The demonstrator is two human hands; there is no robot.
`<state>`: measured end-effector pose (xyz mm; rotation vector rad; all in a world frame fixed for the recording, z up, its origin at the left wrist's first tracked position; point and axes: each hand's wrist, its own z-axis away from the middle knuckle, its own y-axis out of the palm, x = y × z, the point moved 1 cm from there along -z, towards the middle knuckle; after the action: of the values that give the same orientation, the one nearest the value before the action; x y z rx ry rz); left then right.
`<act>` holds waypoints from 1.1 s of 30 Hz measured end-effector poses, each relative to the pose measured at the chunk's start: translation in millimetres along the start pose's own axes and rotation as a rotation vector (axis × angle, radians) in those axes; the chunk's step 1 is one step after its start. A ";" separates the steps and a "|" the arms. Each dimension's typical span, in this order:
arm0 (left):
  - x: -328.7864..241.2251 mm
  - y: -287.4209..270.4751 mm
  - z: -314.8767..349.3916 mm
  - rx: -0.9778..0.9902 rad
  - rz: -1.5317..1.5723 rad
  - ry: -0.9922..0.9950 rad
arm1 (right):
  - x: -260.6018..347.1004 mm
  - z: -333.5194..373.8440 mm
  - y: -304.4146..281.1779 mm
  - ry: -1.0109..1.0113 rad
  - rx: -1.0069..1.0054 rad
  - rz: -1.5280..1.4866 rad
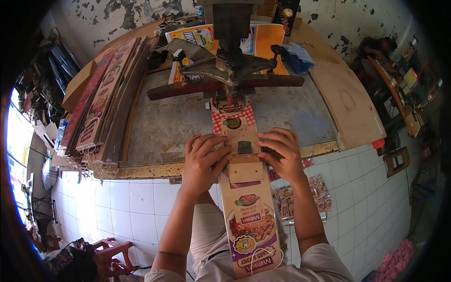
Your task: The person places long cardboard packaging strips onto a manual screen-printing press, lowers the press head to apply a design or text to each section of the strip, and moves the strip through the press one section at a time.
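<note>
Far left, low: a red plastic stool [112, 256] on the white tiled floor [131, 199]. Left end of the worktable [162, 134]: a stack of long printed cardboard strips [105, 103], lying front to back, loose strings hanging off the near end. Your left hand [202, 157] is at the table's front edge, fingers bent, gripping the left side of the printed card [249, 204]. The card lies mid-table at its far end, crosses the front edge and slopes down to your lap; a plain brown flap [246, 172] lies across it below your hands. Cannot tell if it is one piece or two. Over its far end stands a metal press [230, 63] with a wide dark red bar [188, 89]; contact unclear. Your right hand [284, 152] mirrors the left, bent fingers gripping the card's right side. Beyond your right forearm, shiny packets [303, 199] on the floor. Further right, a wooden board [350, 89]; lowest right, a pink bundle [397, 261].
</note>
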<state>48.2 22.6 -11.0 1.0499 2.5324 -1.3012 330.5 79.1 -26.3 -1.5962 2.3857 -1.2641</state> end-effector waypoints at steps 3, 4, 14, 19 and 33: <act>-1.0 -1.0 -0.9 0.001 0.013 -0.003 | 0.0 0.0 -0.2 -0.005 -0.004 0.005; -1.1 -1.2 -1.1 0.001 0.010 -0.002 | 0.3 0.1 -0.2 -0.004 -0.005 0.011; 0.0 -1.0 0.5 -0.009 0.000 0.012 | 1.8 0.1 0.0 0.000 -0.010 0.026; 0.5 -0.4 0.4 -0.006 0.003 0.014 | 1.2 1.0 0.8 0.001 -0.016 0.027; 3.6 -9.0 2.5 -0.051 0.070 -0.026 | 33.3 -6.3 -16.3 0.026 -0.046 -0.105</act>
<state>39.3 19.0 -7.9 1.0936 2.4720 -1.2180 324.4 54.5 1.5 -1.7508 2.3921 -1.2627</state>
